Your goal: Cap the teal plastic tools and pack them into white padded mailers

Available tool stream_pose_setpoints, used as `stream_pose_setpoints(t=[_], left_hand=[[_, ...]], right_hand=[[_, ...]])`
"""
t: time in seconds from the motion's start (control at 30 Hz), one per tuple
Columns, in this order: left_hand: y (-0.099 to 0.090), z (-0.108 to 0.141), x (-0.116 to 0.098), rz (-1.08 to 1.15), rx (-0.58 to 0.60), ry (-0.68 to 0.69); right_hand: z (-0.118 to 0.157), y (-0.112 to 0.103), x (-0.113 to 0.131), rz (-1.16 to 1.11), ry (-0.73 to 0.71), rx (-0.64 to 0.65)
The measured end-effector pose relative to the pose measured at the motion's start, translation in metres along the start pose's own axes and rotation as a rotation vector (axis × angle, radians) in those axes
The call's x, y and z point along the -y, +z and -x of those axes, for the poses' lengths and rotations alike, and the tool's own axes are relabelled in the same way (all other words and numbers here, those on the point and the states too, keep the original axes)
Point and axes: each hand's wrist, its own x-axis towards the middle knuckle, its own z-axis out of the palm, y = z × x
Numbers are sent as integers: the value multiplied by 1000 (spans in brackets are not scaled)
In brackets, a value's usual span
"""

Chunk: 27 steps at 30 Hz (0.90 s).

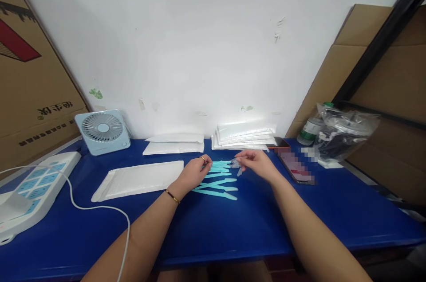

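Several slim turquoise eyebrow razors [221, 183] lie fanned out on the blue table, their blade ends pointing right. My left hand [196, 171], with a ring and a bracelet, is closed in a pinch at the left end of the uppermost razors, and seems to grip one; its fingers partly hide the handles. Across from it, my right hand [254, 162] pinches at small clear plastic caps [235, 163] by the blade tips. One cap hangs or lies just below its fingertips. Exactly how many caps the fingers hold is hidden.
White padded mailers [140, 179] lie left of my hands, with more mailers [244, 133] stacked by the wall. A blue fan [104, 131], a power strip [43, 184] and its white cable [100, 206] are left. Right are a phone [296, 166], a bottle [309, 130] and a bagged cup [342, 133].
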Motion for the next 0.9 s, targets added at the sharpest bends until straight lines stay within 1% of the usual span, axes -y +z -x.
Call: stream_pose_setpoints(t=[0.1, 0.23, 0.43, 0.53, 0.6, 0.67, 0.7, 0.77, 0.83, 0.9], left_hand=[[1, -1, 2, 39, -4, 8], [3, -2, 5, 64, -10, 14], [4, -1, 1, 116, -8, 25], [6, 3, -4, 130, 52, 19], [7, 6, -8, 107, 134, 27], [6, 9, -11, 44, 188, 52], [6, 10, -12, -6, 184, 65], [4, 9, -11, -142, 127, 70], [3, 7, -9, -273, 76, 46], [3, 5, -6, -348, 90, 19]], right_hand=[[1, 4, 2, -141, 56, 22], [1, 11, 3, -205, 62, 29], [2, 23, 3, -184, 40, 70], [5, 25, 6, -127, 46, 130], [6, 22, 8, -46, 37, 207], [6, 14, 8, 100, 0, 217], [6, 9, 7, 201, -36, 191], [5, -1, 2, 422, -120, 133], [4, -9, -4, 606, -172, 149], [3, -12, -10, 704, -164, 199]])
